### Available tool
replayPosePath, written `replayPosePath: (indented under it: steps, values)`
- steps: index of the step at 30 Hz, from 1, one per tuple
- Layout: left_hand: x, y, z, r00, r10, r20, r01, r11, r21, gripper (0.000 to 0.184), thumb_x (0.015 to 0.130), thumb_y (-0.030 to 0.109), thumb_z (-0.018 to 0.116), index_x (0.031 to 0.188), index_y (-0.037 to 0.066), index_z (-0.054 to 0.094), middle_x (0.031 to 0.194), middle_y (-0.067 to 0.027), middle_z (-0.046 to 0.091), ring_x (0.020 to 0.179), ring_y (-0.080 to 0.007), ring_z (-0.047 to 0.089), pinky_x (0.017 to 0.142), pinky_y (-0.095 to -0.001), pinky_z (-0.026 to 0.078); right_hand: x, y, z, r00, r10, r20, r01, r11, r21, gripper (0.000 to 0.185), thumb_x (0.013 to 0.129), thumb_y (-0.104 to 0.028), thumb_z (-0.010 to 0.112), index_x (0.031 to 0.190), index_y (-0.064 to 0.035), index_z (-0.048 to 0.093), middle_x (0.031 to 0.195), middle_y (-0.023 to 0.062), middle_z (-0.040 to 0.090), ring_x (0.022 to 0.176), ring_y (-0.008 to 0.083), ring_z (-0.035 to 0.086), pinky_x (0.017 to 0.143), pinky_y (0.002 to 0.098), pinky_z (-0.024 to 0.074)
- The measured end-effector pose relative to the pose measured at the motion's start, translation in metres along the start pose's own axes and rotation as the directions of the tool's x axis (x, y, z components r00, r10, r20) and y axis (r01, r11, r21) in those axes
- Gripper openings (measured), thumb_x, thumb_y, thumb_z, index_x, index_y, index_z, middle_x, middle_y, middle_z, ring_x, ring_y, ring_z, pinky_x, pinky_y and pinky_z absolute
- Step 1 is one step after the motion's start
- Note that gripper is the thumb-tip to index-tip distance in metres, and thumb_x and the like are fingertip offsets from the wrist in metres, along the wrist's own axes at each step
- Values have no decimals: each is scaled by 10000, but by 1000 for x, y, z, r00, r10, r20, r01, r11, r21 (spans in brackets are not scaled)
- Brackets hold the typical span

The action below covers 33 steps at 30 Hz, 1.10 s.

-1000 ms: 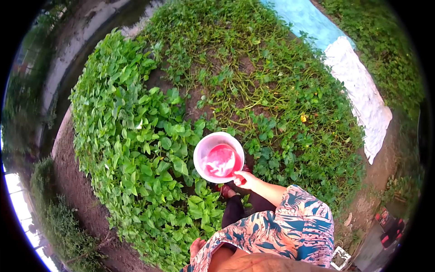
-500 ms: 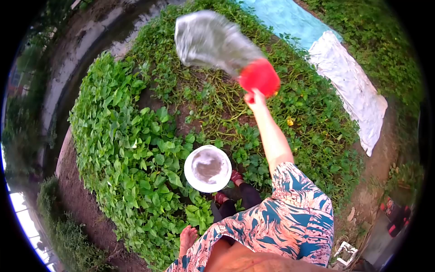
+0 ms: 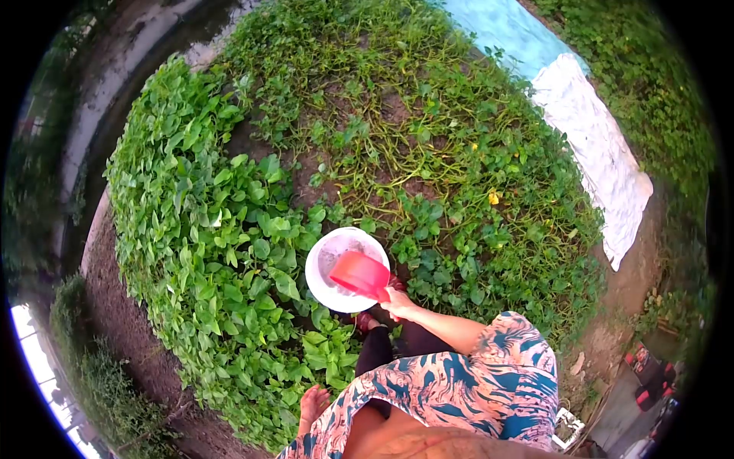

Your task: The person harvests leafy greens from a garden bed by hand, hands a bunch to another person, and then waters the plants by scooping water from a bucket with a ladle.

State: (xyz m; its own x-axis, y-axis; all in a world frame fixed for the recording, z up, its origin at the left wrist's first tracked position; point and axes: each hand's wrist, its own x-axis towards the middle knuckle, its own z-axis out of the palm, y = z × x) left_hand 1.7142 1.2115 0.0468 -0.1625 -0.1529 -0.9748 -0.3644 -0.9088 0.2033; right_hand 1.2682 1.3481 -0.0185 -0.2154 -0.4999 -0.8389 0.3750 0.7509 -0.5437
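My right hand [image 3: 395,303] is wrapped round the handle of a red water dipper [image 3: 359,271]. The dipper's bowl is tilted over the mouth of a white bucket [image 3: 315,279], across its right side. Greyish, foamy-looking water [image 3: 334,246] shows in the bucket beside the dipper. Whether the dipper touches the water is hard to make out. My left hand [image 3: 313,402] hangs low beside my body over green leaves, its fingers loosely bent and apart, with nothing seen in it. The bucket stands among plants just in front of my feet.
Dense broad-leaved plants [image 3: 191,222] grow to the left; sprawling vines [image 3: 428,153] with yellow flowers lie ahead and right. A white sheet [image 3: 592,138] and a blue-green sheet [image 3: 497,30] edge the patch. Bare soil [image 3: 115,298] runs along the left.
My right hand has come down and back from its stretched-out swing, bringing the dipper to the bucket. The sheet of water flung through the air is gone. My left hand has barely moved.
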Motion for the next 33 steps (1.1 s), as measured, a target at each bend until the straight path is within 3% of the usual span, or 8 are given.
replayPosePath:
  steps: [2, 9, 15, 17, 19, 26, 30, 33]
  values:
    - [-2, -7, -5, 999, 23, -45, -25, 999, -37, 283, 928, 214, 497, 1196, 121, 507, 993, -88, 639, 859, -232, 628, 716, -407, 522, 63, 44, 33, 780, -569, -262, 353, 745, -566, 549, 846, -102, 513, 1346, -35, 299, 1012, 251, 570, 702, 351, 634, 592, 484, 511]
    - [-36, -52, -22, 965, -2, -261, -25, 995, -100, 277, 929, 202, 498, 1189, 107, 508, 982, -94, 629, 841, -223, 619, 707, -391, 518, 121, 42, 59, 875, -381, -299, 0, 619, -786, 515, 931, -148, 354, 1402, -1, 204, 1119, 327, 493, 830, 417, 619, 700, 485, 504]
    - [-27, -96, -42, 967, -75, -243, 34, 986, -166, 303, 923, 222, 533, 1204, 112, 504, 1022, -100, 634, 847, -214, 637, 702, -389, 529, 172, 82, 79, 977, -26, -213, -63, 914, -401, 414, 899, -167, 499, 1254, 16, 390, 735, 195, 583, 628, 292, 623, 525, 398, 514]
    - [-24, -98, -40, 967, -72, -243, 27, 983, -184, 290, 922, 220, 533, 1192, 117, 513, 1010, -95, 639, 842, -210, 639, 698, -389, 526, 128, 46, 64, 989, 150, 14, -144, 914, 380, 160, 868, -138, 542, 972, -27, 491, 641, 89, 530, 486, 181, 507, 407, 301, 416]
    - [-25, -100, -36, 969, -57, -241, 7, 980, -201, 267, 921, 215, 531, 1172, 124, 526, 989, -87, 643, 831, -206, 638, 689, -389, 518, 112, 53, 37, 950, 157, 272, -308, 628, 714, 111, 862, -150, 570, 894, -75, 496, 668, 62, 517, 502, 158, 499, 412, 265, 382]
    - [-31, -78, -15, 976, 6, -219, -57, 972, -228, 266, 936, 196, 488, 1184, 99, 503, 942, -85, 643, 800, -196, 626, 673, -376, 505, 16, -47, -16, 865, 111, 490, -477, 486, 732, 141, 889, -137, 546, 970, -42, 480, 740, 77, 524, 503, 100, 416, 400, 199, 334]
    - [-31, -59, 3, 978, 9, -206, -57, 971, -231, 261, 935, 193, 490, 1173, 90, 514, 936, -86, 637, 803, -198, 620, 665, -360, 506, 11, -174, -54, 923, -177, 343, -98, 752, 652, 179, 801, -134, 608, 951, -85, 525, 700, 43, 541, 458, 55, 394, 356, 173, 310]
    - [-25, -43, 13, 979, 32, -200, -78, 970, -230, 283, 928, 193, 506, 1188, 83, 515, 942, -91, 635, 803, -202, 620, 660, -345, 511, 39, -196, -113, 952, -305, -37, 236, 650, 722, 185, 852, -156, 573, 994, -110, 464, 696, 31, 500, 497, 94, 417, 368, 209, 325]
